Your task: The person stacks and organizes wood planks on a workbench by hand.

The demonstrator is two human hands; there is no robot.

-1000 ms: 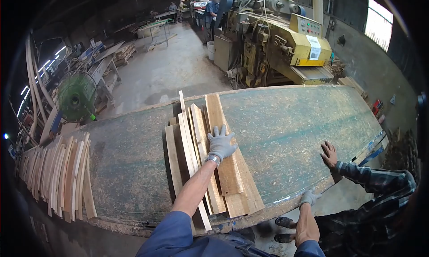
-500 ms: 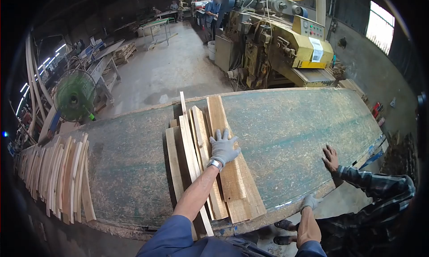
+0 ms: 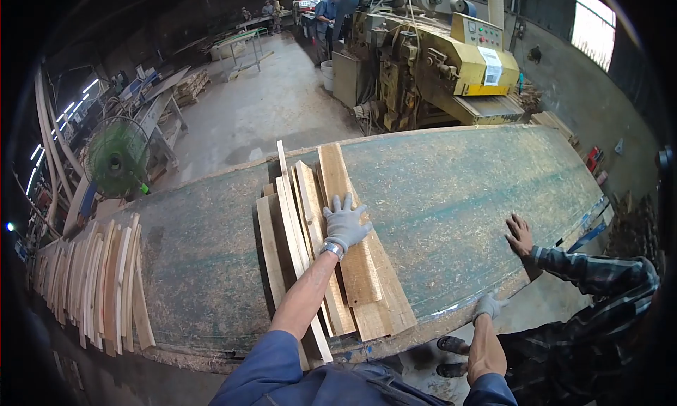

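Note:
My left hand (image 3: 345,224), in a grey glove with a watch at the wrist, lies flat with spread fingers on a wooden board (image 3: 361,268). Under that board is a wider plank (image 3: 396,311). Narrow wood strips (image 3: 288,215) and a thicker piece (image 3: 310,201) lie lengthwise just left of it. My right hand (image 3: 488,306), also gloved, rests at the near edge of the worktable (image 3: 451,229), apart from the wood. It appears empty, with a finger or thumb pointing right; the other fingers are partly hidden.
At right, a co-worker's bare hand (image 3: 520,235) rests on the tabletop, below a plaid sleeve (image 3: 592,268). A row of curved wood strips (image 3: 106,286) lies at the table's left end. Beyond stand a yellow machine (image 3: 486,71) and a green fan (image 3: 116,159). Sawdust covers the tabletop.
The whole view has shifted slightly, so the table and boards appear a little higher and further left. Both my hands keep their places on the board and the table edge.

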